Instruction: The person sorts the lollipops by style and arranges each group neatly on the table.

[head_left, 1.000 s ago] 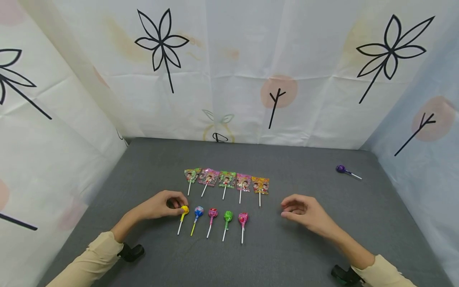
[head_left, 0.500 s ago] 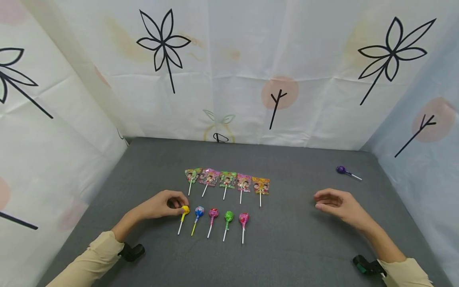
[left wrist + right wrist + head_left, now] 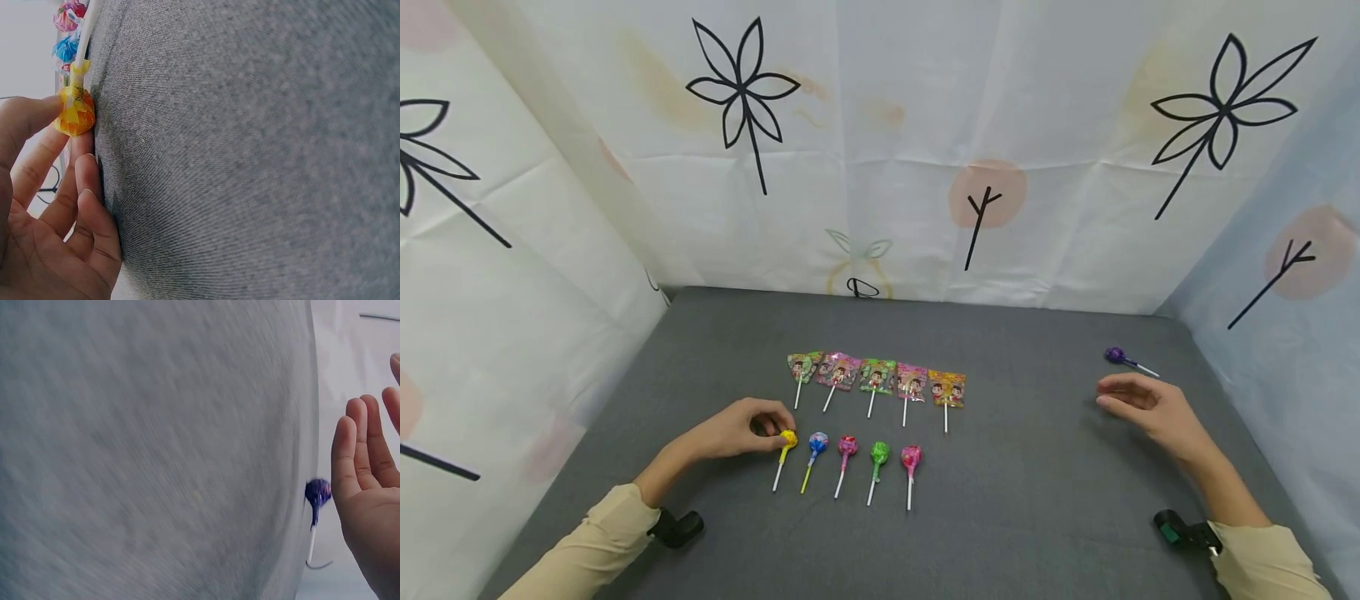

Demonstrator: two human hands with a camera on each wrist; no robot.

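My left hand (image 3: 748, 427) pinches the yellow-wrapped head of a lollipop (image 3: 76, 112) between thumb and fingers, at the left end of the front row. The hand's outer edge rests on the grey cloth, seen in the left wrist view. To its right lie a blue lollipop (image 3: 817, 443), a dark pink one (image 3: 847, 447), a green one (image 3: 878, 454) and a bright pink one (image 3: 911, 457). My right hand (image 3: 1157, 412) holds nothing, fingers loosely bent, just in front of a purple lollipop (image 3: 1116, 356) at the far right. In the right wrist view that purple lollipop (image 3: 317, 491) shows beside the palm.
Behind the front row lies a second row of flat-packet lollipops, from a green packet (image 3: 802, 367) on the left to an orange packet (image 3: 947, 389) on the right. A printed white curtain (image 3: 910, 125) encloses the grey table (image 3: 1000, 533) at the back and sides.
My right hand has moved rightward and slightly away from me, from beside the rows to near the purple lollipop. My left hand keeps its pinch on the yellow lollipop.
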